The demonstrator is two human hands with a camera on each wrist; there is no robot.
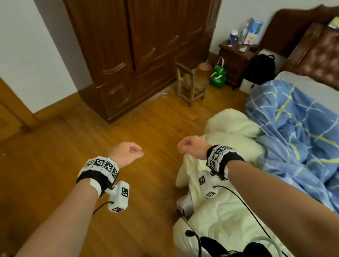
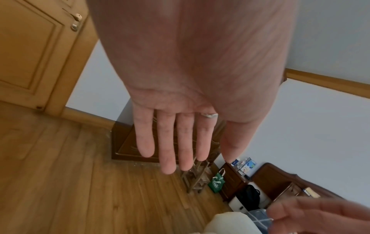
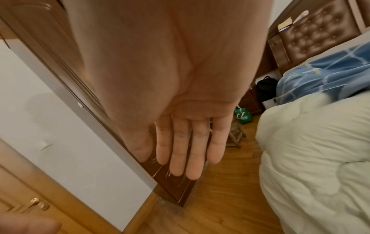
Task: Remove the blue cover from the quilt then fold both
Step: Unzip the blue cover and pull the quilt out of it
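Pale cream quilt (image 1: 226, 207) lies free of its casing, heaped on the near left edge of the bed (image 1: 334, 90) and spilling over it toward the wooden floor (image 1: 81, 163). Its near end is hidden behind a dark headset rig and cables at the bottom of the head view. Just to its right, touching it, the blue cover (image 1: 302, 137) with white and yellow lines lies crumpled along the mattress; its near right part is cut off by the frame.

Both arms reach forward above the floor and the quilt's edge. The left hand (image 1: 126, 153) hangs over bare floor, holding nothing. The right hand (image 1: 191, 147) is over a raised fold of quilt. From the head camera both hands are foreshortened and look bunched, and whether the right one touches the fold cannot be told there. The wrist views settle the pose: the left fingers (image 2: 168, 142) are straight and together, palm empty, and the right fingers (image 3: 196, 150) are likewise stretched out with nothing between them.

Far behind stands a dark wardrobe (image 1: 139, 33), its top cut off. The padded headboard (image 1: 329, 56) runs out of the frame on the right.
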